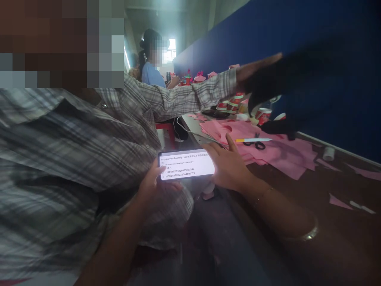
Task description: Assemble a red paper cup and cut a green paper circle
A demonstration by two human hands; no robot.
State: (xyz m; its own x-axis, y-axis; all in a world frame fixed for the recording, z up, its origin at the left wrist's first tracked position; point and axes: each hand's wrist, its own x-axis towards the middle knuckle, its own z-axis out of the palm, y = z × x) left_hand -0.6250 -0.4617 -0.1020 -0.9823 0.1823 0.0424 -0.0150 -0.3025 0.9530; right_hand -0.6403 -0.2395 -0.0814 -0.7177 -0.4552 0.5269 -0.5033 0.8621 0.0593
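I hold a smartphone [187,164] sideways between both hands, its bright screen showing lines of text and numbers. My left hand [154,180] grips its left end, thumb over the screen's edge. My right hand [228,165] wraps around its right end, fingers curled behind it. A bangle sits on my right wrist. Close on my left, a person in a checked shirt [74,159] stretches an arm across in front of me toward a dark object near the camera.
The dark table [297,190] to my right carries pink paper sheets [268,147], black scissors [255,143], a pen [253,140] and red-and-white paper cups [235,104]. A blue wall [297,35] runs along the right. Another person in a blue top [152,73] sits further back.
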